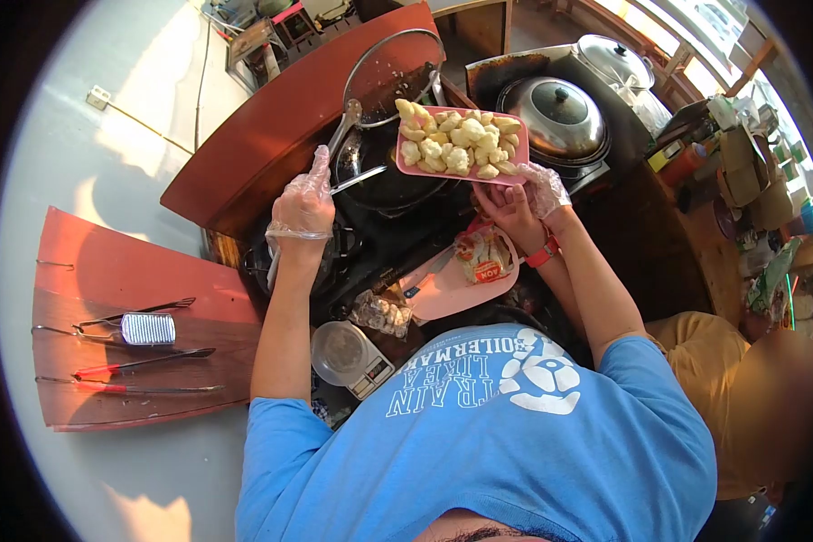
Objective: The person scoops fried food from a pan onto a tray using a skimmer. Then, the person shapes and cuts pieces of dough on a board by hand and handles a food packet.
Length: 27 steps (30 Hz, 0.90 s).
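Observation:
My left hand (303, 206), in a clear plastic glove, is closed around a metal utensil (359, 180), its forefinger stretched forward. What kind of utensil it is I cannot make out. My gloved right hand (544, 188) grips the near right corner of a pink tray (462, 178) heaped with pale yellow lumpy food pieces (468, 135). Close beside it, another person's bare hand (510, 215) with a red wristband reaches under the tray's near edge. Below the tray is a dark wok (377, 187), partly hidden. A glass lid (391, 68) stands tilted behind it.
A domed steel lid (554, 117) covers a pot at right. Nearer me are a pink board (465, 294) with a food packet (486, 257) and a kitchen scale (363, 361). Utensils and a grater (148, 329) hang on a red panel (135, 271) at left.

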Available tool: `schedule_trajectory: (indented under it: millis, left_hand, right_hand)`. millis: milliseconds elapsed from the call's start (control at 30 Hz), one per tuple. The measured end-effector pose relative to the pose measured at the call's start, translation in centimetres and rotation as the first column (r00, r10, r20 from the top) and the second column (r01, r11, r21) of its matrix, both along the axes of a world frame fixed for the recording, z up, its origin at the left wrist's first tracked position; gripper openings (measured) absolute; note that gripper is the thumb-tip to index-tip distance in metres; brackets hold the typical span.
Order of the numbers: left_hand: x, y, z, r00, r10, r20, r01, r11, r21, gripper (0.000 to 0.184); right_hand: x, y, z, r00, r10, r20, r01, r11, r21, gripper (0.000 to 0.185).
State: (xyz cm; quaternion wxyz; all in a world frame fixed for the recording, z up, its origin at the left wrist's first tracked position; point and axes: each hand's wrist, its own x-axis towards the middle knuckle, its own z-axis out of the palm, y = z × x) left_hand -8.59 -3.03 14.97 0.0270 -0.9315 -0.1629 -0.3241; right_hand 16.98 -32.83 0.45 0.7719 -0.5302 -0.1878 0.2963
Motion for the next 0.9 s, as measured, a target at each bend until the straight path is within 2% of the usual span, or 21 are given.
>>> schedule_trajectory:
  millis: [100, 267, 400, 500, 567, 600, 667, 700, 733, 767, 800, 867, 900]
  left_hand:
    - [-0.1, 0.6, 0.0, 0.998, -0.037, 0.05, 0.035, 0.999, 0.031, 0.04]
    - [-0.7, 1.5, 0.1, 0.972, -0.148, 0.184, 0.162, 0.985, -0.061, 0.037]
    - [-1.6, 1.7, 0.4, 0.972, -0.154, 0.178, 0.178, 0.976, -0.128, 0.035]
    - [-0.8, 2.0, -0.2, 0.949, -0.205, 0.239, 0.248, 0.954, -0.167, 0.034]
    - [-0.5, 2.9, -0.9, 0.902, -0.257, 0.347, 0.356, 0.897, -0.261, 0.035]
    - [-0.4, 3.6, -1.6, 0.9, -0.261, 0.349, 0.361, 0.896, -0.26, 0.035]
    - [-0.3, 4.9, -2.2, 0.887, -0.253, 0.387, 0.419, 0.794, -0.442, 0.033]
    - [0.0, 5.4, -2.6, 0.885, -0.256, 0.389, 0.423, 0.791, -0.441, 0.033]
    - [0.2, 5.3, -2.6, 0.888, -0.151, 0.434, 0.438, 0.562, -0.701, 0.033]
    - [0.3, 5.4, -2.5, 0.898, -0.04, 0.439, 0.434, 0.251, -0.865, 0.034]
    - [-0.1, 5.5, -2.3, 0.897, -0.045, 0.44, 0.437, 0.247, -0.865, 0.034]
    - [-1.3, 5.4, -1.0, 0.965, 0.051, 0.256, 0.252, 0.061, -0.966, 0.037]
    - [-1.6, 6.0, -1.3, 0.965, 0.042, 0.257, 0.255, 0.057, -0.965, 0.037]
  right_hand:
    - [-0.7, 0.1, 0.8, 0.997, -0.037, -0.067, 0.038, 0.999, 0.01, 0.027]
    - [-1.8, -0.3, 2.2, 0.994, -0.043, -0.105, 0.047, 0.998, 0.042, 0.024]
    - [-3.0, -0.5, 3.0, 0.991, -0.048, -0.127, 0.056, 0.997, 0.061, 0.023]
    - [-3.3, -0.6, 3.0, 0.986, -0.037, -0.164, 0.051, 0.995, 0.084, 0.022]
    - [-3.2, -0.9, 3.4, 0.985, -0.025, -0.171, 0.041, 0.995, 0.086, 0.022]
    - [-3.2, -1.1, 3.6, 0.987, -0.017, -0.16, 0.031, 0.996, 0.084, 0.023]
    - [-3.3, -1.7, 4.0, 0.988, -0.011, -0.151, 0.023, 0.997, 0.073, 0.023]
    - [-3.1, -2.1, 4.3, 0.989, -0.004, -0.144, 0.013, 0.998, 0.065, 0.023]
    - [-3.3, -2.3, 4.5, 0.99, -0.011, -0.143, 0.02, 0.998, 0.062, 0.023]
    - [-3.8, -2.3, 4.8, 0.987, -0.035, -0.157, 0.046, 0.997, 0.069, 0.024]
    - [-4.3, -2.3, 4.8, 0.983, -0.062, -0.174, 0.077, 0.994, 0.082, 0.024]
    - [-6.0, -1.8, 5.7, 0.966, -0.165, -0.199, 0.191, 0.974, 0.118, 0.02]
    - [-6.4, -1.9, 5.8, 0.965, -0.175, -0.197, 0.201, 0.973, 0.117, 0.02]
